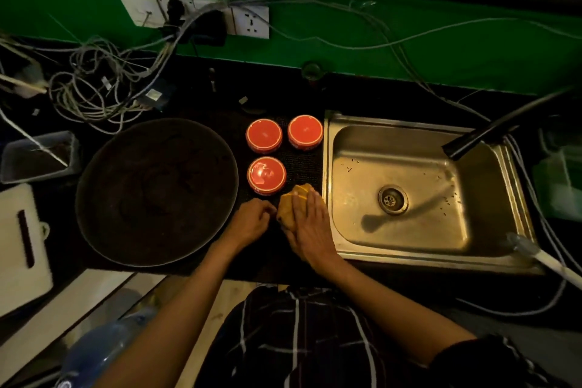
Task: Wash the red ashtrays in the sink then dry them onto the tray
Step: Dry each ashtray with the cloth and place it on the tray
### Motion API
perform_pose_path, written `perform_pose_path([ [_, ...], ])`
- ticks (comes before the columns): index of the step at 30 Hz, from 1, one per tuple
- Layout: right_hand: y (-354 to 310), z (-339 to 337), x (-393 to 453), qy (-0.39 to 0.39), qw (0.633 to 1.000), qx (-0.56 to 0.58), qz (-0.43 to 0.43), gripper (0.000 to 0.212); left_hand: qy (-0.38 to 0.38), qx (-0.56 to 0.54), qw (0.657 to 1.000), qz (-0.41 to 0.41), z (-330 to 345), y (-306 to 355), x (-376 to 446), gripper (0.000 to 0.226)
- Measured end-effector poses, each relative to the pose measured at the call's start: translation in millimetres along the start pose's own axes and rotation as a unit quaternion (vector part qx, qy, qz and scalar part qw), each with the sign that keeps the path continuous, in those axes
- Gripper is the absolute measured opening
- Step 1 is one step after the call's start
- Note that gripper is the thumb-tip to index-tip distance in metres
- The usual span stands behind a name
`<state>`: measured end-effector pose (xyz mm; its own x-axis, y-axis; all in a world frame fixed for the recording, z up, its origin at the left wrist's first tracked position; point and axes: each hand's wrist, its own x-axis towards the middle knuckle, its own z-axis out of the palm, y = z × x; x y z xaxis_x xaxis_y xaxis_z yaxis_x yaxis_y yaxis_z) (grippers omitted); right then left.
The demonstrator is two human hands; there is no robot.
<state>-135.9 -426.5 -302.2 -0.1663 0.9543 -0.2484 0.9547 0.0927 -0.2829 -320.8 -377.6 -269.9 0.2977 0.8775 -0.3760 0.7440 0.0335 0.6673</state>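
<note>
Three red ashtrays stand upside down on the black counter between tray and sink: one at the back left, one at the back right, one nearer. A yellow cloth lies just in front of them. My right hand lies flat on the cloth with straight fingers. My left hand rests beside it with curled fingers, touching the cloth's left edge; whether it pinches the cloth is unclear. The round dark tray lies to the left. The steel sink is to the right.
A dark tap spout reaches over the sink from the right. Tangled cables and wall sockets fill the back left. A grey tub and a white board sit at the far left. A white hose lies by the sink's front corner.
</note>
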Motion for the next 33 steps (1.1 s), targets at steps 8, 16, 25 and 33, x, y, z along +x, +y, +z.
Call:
perform_pose_path([
  [8, 24.1, -12.2, -9.6, -0.011, 0.996, 0.080, -0.042, 0.074, -0.046, -0.038, 0.992, 0.108, 26.8, -10.2, 12.0, 0.093],
  [16, 12.4, -16.3, -9.6, 0.030, 0.983, 0.168, 0.062, 0.083, -0.023, -0.032, 0.993, 0.115, 47.0, -9.0, 43.7, 0.117],
  [25, -5.0, 3.9, 1.4, 0.021, 0.994, 0.082, -0.062, 0.077, 0.013, -0.094, 0.984, 0.149, 32.6, -36.2, 18.9, 0.105],
  [33, -16.0, 1.4, 8.6, -0.025, 0.986, 0.033, -0.159, 0.070, -0.007, -0.145, 0.984, 0.104, 15.4, -42.6, 10.4, 0.080],
])
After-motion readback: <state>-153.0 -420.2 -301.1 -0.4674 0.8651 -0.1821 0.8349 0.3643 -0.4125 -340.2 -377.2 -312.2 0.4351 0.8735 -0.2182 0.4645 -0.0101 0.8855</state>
